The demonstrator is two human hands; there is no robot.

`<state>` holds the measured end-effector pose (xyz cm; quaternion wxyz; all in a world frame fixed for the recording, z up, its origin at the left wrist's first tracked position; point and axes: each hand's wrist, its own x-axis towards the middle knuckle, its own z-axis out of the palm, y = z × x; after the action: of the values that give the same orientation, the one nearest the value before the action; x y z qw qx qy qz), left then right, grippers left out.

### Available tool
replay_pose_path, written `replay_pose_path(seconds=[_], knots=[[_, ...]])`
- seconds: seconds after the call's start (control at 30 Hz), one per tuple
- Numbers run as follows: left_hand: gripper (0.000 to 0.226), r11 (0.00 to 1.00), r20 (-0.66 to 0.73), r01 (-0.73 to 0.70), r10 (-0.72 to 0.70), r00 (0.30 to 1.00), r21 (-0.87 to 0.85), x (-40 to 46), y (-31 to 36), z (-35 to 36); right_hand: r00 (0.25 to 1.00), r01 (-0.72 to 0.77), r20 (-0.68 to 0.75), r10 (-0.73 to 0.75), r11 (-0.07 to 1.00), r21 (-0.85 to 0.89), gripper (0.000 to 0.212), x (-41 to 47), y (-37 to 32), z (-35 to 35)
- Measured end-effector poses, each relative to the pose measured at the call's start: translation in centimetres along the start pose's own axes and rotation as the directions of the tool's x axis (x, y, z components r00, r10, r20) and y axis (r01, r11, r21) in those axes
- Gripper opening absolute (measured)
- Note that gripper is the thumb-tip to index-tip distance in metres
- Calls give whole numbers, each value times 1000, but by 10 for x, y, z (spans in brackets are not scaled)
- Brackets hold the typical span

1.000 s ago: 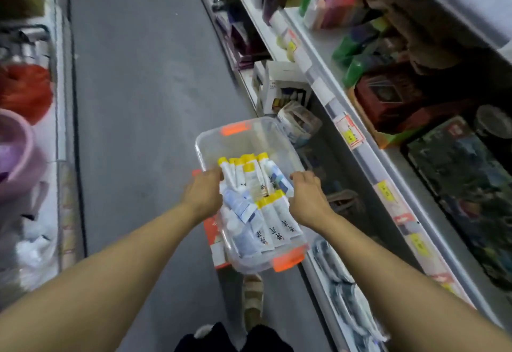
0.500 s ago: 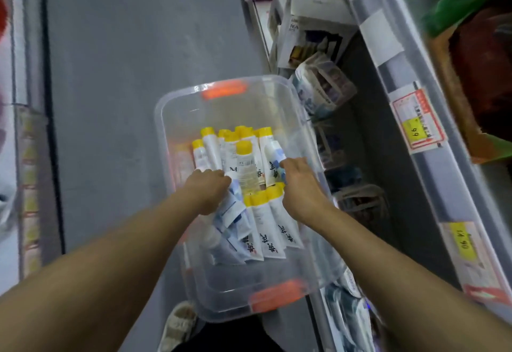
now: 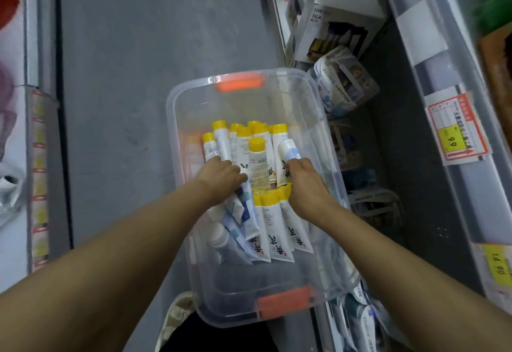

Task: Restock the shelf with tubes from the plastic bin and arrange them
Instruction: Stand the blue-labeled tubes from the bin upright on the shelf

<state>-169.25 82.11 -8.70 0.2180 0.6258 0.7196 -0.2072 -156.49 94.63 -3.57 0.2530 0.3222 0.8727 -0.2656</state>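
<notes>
Shop aisle: hands [image 3: 221, 174] among tubes [image 3: 259, 167]

We note the plastic bin [image 3: 243, 191] low in the aisle, over the floor [image 3: 155, 47], just left of the shelf [image 3: 432, 80]. Tubes [image 3: 257, 166] lie inside it, toward its middle: one group farther from us, a second group [image 3: 277, 227] nearer, overlapping. Left hand [image 3: 221, 177] rests among the tubes on the left side; right hand [image 3: 302, 182] on the right side, touching a tube [image 3: 288, 151]. Boxes [image 3: 332, 14] sit on a lower shelf behind and right of the bin. Price labels [image 3: 457, 127] sit on the shelf edge at right.
</notes>
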Motion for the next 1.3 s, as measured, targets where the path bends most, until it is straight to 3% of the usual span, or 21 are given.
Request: replay_pose_path(seconds=[0.1, 0.27, 0.37, 0.43, 0.57, 0.63, 0.7, 0.77, 0.83, 0.9, 1.07, 1.3], knots=[[33, 998, 78, -57, 55, 995, 27, 1, 0, 1, 1000, -6, -12, 6, 1000, -5, 49, 2, -4, -2], [30, 999, 121, -23, 18, 993, 36, 4, 4, 9, 1000, -3, -27, 3, 1000, -4, 53, 11, -2, -4], [30, 999, 108, 5, -1, 994, -36, 3, -4, 2, 1000, 2, -25, -2, 1000, -2, 52, 12, 1, -2], [30, 978, 111, 80, -59, 992, -191, -1, -12, -8, 1000, 14, -20, -14, 1000, -5, 52, 12, 4, 0], [22, 765, 40, 202, -225, 974, -612, -16, -32, -40, 999, 33, -25, -33, 999, -3, 49, 12, 3, 1], [35, 635, -26, 186, -309, 951, -750, -27, -41, -59, 999, 44, 7, -44, 999, -3, 47, 14, 1, 1], [42, 435, -52, 149, -418, 907, -888, -38, -48, -75, 994, 92, 63, -91, 996, -16, 50, 19, -2, 7], [35, 163, -53, 34, -501, 864, -986, -45, -52, -83, 971, 205, 131, -199, 978, -34, 56, 26, -5, 17], [31, -115, -20, -90, -508, 861, -989, -50, -52, -85, 936, 321, 182, -300, 942, -97, 60, 32, -10, 26], [25, -279, 16, -148, -511, 860, -949, -53, -52, -83, 902, 410, 223, -369, 893, -184, 61, 37, -17, 32], [18, -397, 53, -207, -552, 832, -894, -57, -51, -74, 771, 636, 294, -565, 661, -399, 39, 55, -25, 46], [23, -428, 120, -146, -535, 836, -892, -55, -51, -68, 683, 678, 412, -603, 313, -665, 32, 73, -30, 54]])
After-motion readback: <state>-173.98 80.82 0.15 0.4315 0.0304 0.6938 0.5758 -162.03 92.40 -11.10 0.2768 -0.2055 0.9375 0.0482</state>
